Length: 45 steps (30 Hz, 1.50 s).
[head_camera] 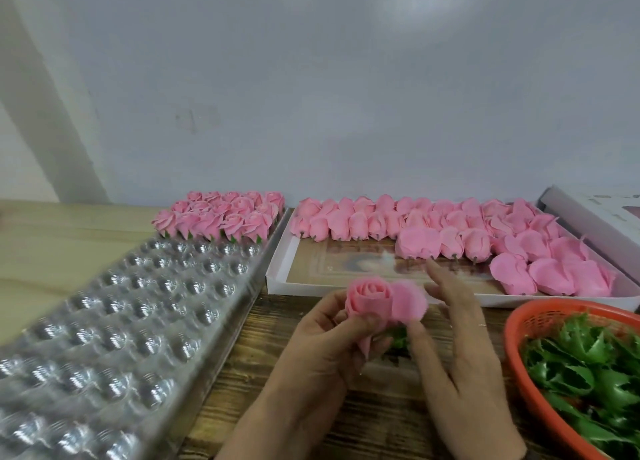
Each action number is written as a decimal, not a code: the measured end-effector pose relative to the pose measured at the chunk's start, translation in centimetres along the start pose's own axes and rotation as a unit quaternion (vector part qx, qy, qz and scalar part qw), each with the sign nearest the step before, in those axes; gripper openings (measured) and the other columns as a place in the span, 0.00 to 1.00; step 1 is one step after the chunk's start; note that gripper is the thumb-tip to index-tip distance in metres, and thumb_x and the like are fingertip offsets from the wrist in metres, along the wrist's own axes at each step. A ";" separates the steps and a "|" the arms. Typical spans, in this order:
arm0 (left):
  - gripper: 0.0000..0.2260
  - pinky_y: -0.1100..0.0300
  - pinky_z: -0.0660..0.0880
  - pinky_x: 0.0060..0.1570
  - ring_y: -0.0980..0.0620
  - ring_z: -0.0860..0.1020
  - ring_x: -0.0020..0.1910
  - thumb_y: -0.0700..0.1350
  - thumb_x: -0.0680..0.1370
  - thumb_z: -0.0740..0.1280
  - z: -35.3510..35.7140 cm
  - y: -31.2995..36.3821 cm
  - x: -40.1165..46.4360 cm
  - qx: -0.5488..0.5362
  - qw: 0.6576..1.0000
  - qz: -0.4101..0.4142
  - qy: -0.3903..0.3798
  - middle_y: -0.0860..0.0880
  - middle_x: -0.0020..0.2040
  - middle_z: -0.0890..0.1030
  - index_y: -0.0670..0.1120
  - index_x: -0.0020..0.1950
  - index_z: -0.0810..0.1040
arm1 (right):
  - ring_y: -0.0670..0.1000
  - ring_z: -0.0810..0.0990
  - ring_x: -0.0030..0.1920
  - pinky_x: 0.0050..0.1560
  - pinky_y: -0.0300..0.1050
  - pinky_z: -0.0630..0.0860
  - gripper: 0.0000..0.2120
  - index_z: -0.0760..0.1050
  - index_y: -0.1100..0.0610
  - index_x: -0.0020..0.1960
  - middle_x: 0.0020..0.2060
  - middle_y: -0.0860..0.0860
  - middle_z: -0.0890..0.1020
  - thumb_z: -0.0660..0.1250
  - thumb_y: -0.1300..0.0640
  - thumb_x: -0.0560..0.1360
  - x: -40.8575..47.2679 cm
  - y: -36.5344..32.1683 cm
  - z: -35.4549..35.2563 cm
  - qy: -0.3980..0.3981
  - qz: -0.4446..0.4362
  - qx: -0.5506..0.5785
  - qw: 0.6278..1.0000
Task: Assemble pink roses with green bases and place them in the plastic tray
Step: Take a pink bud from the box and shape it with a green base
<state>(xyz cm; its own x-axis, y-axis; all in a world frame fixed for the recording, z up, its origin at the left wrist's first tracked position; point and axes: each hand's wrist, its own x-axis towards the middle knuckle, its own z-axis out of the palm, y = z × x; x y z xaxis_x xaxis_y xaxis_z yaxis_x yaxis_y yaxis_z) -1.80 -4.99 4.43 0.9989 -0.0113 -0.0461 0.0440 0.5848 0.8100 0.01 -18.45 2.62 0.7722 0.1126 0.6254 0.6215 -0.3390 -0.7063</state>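
Note:
My left hand (329, 335) grips a pink rose (372, 297) from below, bloom up. An outer petal (408, 302) stands out to its right, and my right hand (453, 338) pinches it with thumb and fingers, the other fingers spread. A bit of green base (398, 338) shows under the rose between both hands. The clear plastic tray (114, 335) with round wells lies at the left; several finished roses (221, 217) fill its far end.
A white shallow box (339, 276) behind my hands holds several loose pink rose heads (450, 231). An orange basket (530, 366) with green bases (588, 362) stands at the right. A white box lid (595, 213) lies far right. A wall rises behind the wooden table (263, 338).

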 end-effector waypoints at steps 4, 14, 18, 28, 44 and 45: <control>0.22 0.55 0.79 0.48 0.46 0.82 0.45 0.32 0.63 0.68 0.3 -0.3 0.0 -0.025 1.000 -0.012 -0.002 0.36 0.52 0.81 0.34 0.58 0.74 | 0.34 0.71 0.59 0.55 0.21 0.64 0.23 0.65 0.43 0.64 0.60 0.39 0.72 0.65 0.59 0.73 -0.1 0.1 0.1 -0.007 -0.028 0.012 1.000; 0.15 0.55 0.75 0.53 0.48 0.79 0.48 0.40 0.69 0.71 0.0 -0.9 0.1 0.053 0.998 -0.005 -0.039 0.40 0.49 0.80 0.37 0.55 0.77 | 0.36 0.77 0.49 0.48 0.25 0.70 0.22 0.73 0.42 0.56 0.49 0.40 0.79 0.65 0.65 0.69 -0.1 0.9 0.6 -0.021 -0.066 -0.003 0.998; 0.22 0.54 0.77 0.51 0.47 0.80 0.47 0.56 0.74 0.60 0.8 -0.5 -0.1 0.016 0.999 -0.039 -0.011 0.38 0.48 0.81 0.37 0.47 0.81 | 0.37 0.77 0.48 0.44 0.24 0.70 0.22 0.74 0.42 0.54 0.48 0.39 0.79 0.66 0.65 0.68 -0.3 0.3 0.7 -0.044 -0.068 0.006 0.997; 0.34 0.59 0.79 0.36 0.49 0.81 0.38 0.66 0.65 0.57 1.1 -0.3 -0.3 0.006 0.996 -0.074 0.042 0.41 0.41 0.82 0.38 0.51 0.77 | 0.34 0.72 0.56 0.48 0.21 0.68 0.32 0.60 0.34 0.66 0.55 0.33 0.67 0.65 0.46 0.64 -0.7 -0.6 1.0 -0.166 -0.016 0.008 0.986; 0.31 0.56 0.80 0.44 0.48 0.82 0.47 0.65 0.66 0.57 0.9 -0.4 -0.2 0.039 0.998 -0.042 0.034 0.42 0.49 0.83 0.41 0.56 0.75 | 0.37 0.75 0.47 0.39 0.21 0.69 0.22 0.76 0.43 0.47 0.46 0.43 0.71 0.70 0.67 0.63 -0.4 -0.3 1.1 -0.076 0.011 0.016 0.997; 0.29 0.57 0.79 0.41 0.49 0.82 0.45 0.64 0.67 0.58 0.6 -0.2 -0.2 0.074 0.996 -0.034 0.036 0.44 0.47 0.83 0.43 0.55 0.76 | 0.38 0.76 0.45 0.38 0.21 0.69 0.21 0.76 0.42 0.45 0.44 0.44 0.72 0.69 0.66 0.63 -0.2 -0.4 0.9 -0.066 0.025 0.035 0.997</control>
<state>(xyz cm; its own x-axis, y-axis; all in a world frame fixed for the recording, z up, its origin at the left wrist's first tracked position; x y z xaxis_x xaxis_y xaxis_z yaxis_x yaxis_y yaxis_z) -1.95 -5.56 4.61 0.9898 0.0139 -0.1416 0.1196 0.4580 0.8809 -0.28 -17.49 2.41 0.8100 0.2217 0.5428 0.5862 -0.2816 -0.7597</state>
